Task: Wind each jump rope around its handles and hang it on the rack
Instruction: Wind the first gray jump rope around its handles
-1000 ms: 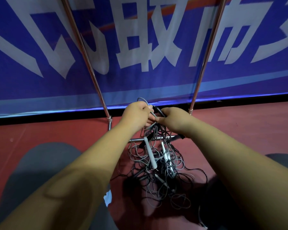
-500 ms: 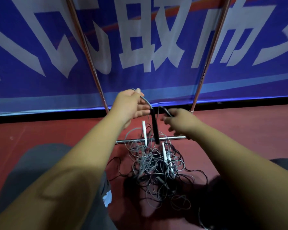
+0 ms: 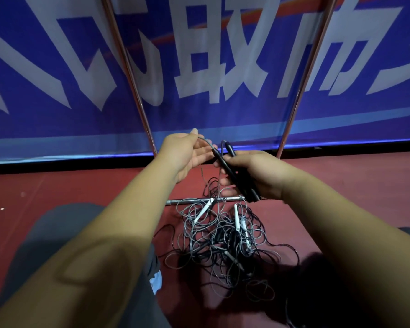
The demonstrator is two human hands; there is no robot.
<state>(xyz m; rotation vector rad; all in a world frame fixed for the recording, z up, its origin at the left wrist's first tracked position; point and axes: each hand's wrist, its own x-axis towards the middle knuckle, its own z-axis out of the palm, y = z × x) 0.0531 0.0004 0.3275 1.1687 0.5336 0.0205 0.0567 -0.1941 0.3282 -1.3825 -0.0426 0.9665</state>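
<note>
The right hand (image 3: 258, 176) is closed around a pair of black handles (image 3: 251, 194), pressed side by side in its curled fingers. The handles' long axis runs on a slant, cord ends up and to the left, butt ends down and to the right, where they stick out below the palm. The left hand (image 3: 186, 155) is mostly open, palm turned toward the right hand and fingers loosely extended; its thumb and forefinger pinch the grey cord (image 3: 205, 140), which arcs from there down into the top of the nearer handle (the pinch itself is small and slightly blurred). More cord drops from the hands into the pile of ropes (image 3: 223, 242) on the red floor (image 3: 81, 185), a loose tangle of grey and black loops with white handles (image 3: 205, 210) lying in it. The held rope is up in front of the rack (image 3: 302, 91), just above the rack's low bar (image 3: 187, 201), with a blue banner (image 3: 57, 67) behind.
</note>
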